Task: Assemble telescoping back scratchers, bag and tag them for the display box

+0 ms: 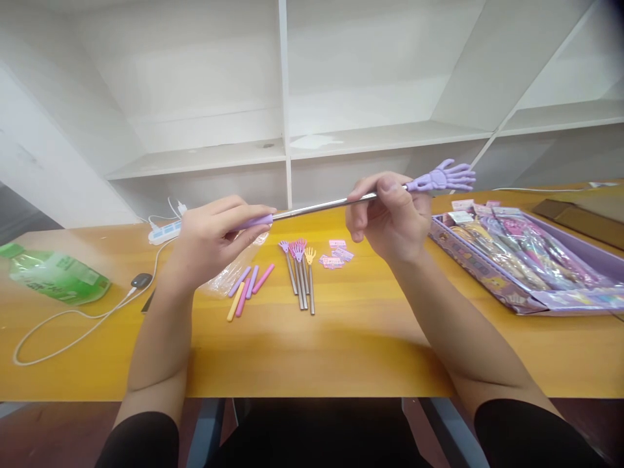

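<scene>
Fingers (244, 214) on near-level scratcher (312, 208), claw (442, 178) rightward

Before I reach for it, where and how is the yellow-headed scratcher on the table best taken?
Probably by its lower rod, from the near right side. The yellow-headed scratcher lies flat at the right edge of the other scratchers, and its slim metal end points toward you.

Likely small packing workshop, though little of room shows: wooden table (341, 364), white shelving (361, 65) behind, loose handles (242, 298), hand-topped metal rods (301, 283), paper tags (333, 262) in groups, purple carton (480, 276) of bagged pieces (531, 247).
</scene>
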Demonstrator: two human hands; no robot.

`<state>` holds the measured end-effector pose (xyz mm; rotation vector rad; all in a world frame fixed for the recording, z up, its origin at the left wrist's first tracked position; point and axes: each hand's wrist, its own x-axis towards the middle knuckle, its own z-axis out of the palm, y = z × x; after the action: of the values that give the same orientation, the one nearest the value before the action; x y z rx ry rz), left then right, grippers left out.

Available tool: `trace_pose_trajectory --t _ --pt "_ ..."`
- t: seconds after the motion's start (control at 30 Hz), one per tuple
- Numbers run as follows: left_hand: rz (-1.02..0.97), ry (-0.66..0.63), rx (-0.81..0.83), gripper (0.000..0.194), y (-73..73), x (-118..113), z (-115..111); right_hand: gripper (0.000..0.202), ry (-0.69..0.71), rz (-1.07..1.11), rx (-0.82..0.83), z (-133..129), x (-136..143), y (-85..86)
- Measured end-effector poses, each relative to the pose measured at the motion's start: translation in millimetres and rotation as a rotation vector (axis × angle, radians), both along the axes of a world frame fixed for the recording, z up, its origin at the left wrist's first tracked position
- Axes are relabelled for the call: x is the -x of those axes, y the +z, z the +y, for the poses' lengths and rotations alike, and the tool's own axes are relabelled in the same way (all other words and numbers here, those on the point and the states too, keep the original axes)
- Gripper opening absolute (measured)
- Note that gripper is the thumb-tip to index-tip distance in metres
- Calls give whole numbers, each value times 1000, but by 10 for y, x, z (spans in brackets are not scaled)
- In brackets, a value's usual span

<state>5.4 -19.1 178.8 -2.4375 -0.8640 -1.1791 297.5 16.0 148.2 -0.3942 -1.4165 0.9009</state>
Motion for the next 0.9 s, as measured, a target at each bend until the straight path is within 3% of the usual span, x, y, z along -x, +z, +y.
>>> trace_pose_trajectory --t 0.17,0.4,0.6,0.8,0.9 --pt "3 -13 -29 16 -8 -11 8 43 55 5 -26 4 5 15" --pt "13 54 -69 21 -7 -4 64 54 113 -89 50 134 -100 66" --pt "5 67 -39 19 14 40 86 62 -61 60 122 321 -242 80" --pt "-12 57 -48 18 59 97 60 36 -160 147 19 335 -310 78" --pt "-6 13 -26 18 80 138 49 31 -281 46 -74 264 -299 63"
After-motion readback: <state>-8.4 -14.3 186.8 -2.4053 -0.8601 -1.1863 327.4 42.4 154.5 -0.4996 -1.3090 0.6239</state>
